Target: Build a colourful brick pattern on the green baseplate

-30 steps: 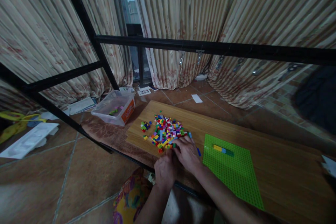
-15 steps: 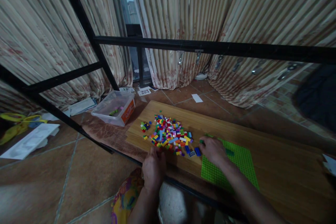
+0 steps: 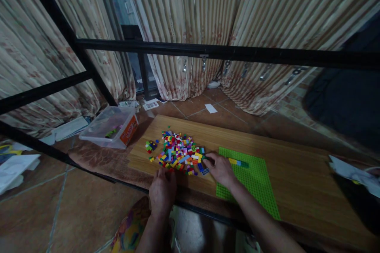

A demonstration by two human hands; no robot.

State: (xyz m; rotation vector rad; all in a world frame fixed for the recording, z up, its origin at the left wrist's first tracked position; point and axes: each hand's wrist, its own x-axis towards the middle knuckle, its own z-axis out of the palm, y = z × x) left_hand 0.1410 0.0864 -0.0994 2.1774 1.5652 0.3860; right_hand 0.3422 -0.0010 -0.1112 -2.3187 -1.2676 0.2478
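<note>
A heap of small colourful toy bricks (image 3: 181, 152) lies on a wooden board. My left hand (image 3: 162, 189) rests at the heap's near edge, fingers curled together; whatever they may hold is hidden. At the heap's right end is my right hand (image 3: 220, 169), its thumb and fingers bent towards each other beside dark blue bricks (image 3: 200, 166). I cannot make out what is between them. Under my right wrist and beyond it lies a green studded baseplate (image 3: 255, 182). On it sits a row of yellow, light blue and dark green bricks (image 3: 238, 162).
A small brick cluster (image 3: 151, 146) lies left of the heap. A clear plastic box (image 3: 108, 126) with a few pieces stands past the board's left end. A black metal bar (image 3: 208, 50) crosses ahead, and the wooden board (image 3: 299, 182) extends right.
My right hand has moved left from the baseplate to the heap's end, uncovering the yellow part of the brick row. The green brick at its fingertips no longer shows. The view has turned right.
</note>
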